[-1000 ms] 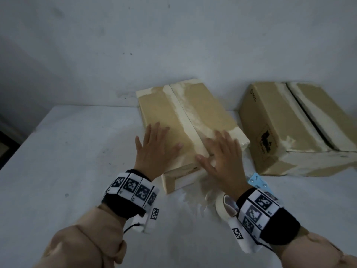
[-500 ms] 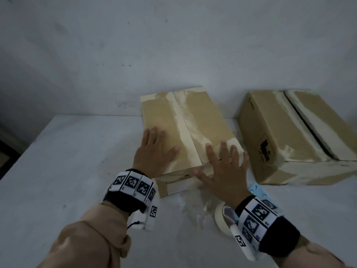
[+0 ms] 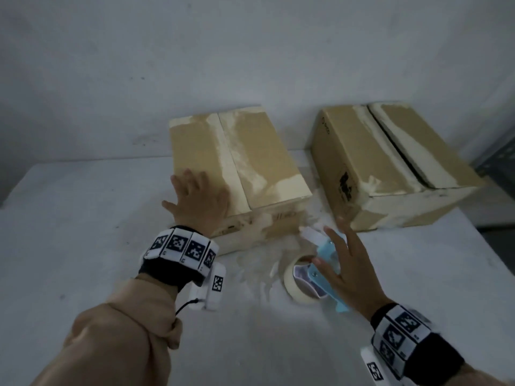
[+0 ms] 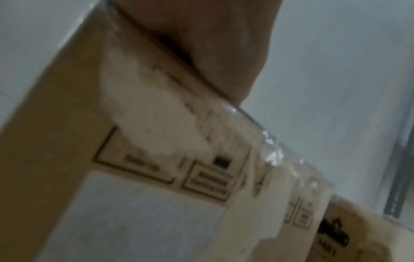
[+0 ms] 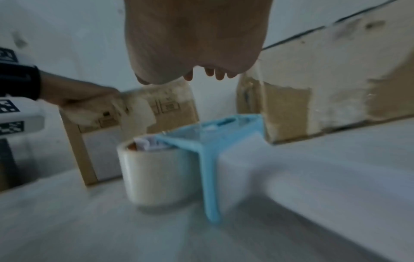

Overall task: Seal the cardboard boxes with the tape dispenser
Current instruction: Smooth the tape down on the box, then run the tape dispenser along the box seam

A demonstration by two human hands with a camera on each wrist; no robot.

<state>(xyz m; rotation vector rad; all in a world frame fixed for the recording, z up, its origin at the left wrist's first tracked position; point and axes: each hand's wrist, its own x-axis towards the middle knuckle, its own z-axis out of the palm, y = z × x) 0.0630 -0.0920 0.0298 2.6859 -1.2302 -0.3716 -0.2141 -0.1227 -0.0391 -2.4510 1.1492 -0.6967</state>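
White tabletop [image 3: 83, 246] against a pale wall: left hand [image 3: 199, 200] presses flat, fingers straight, on the near box [image 3: 259, 162]. Right hand [image 3: 351, 266], fingers spread wide, hovers over the blue tape dispenser [image 3: 320, 263] at five o'clock of it. Second box [image 3: 362, 151] sits at three o'clock.

White table [image 3: 69, 246] lying under a grey wall [image 3: 195, 65]; dark metal shelving upright [image 3: 496, 162] showing at far right.

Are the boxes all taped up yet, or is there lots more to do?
Not yet. The near box has its flaps pushed closed, and the left hand presses them down. The right hand hovers open over the blue tape dispenser on the table. The far box shows a dark gap between its flaps. Both need taping.
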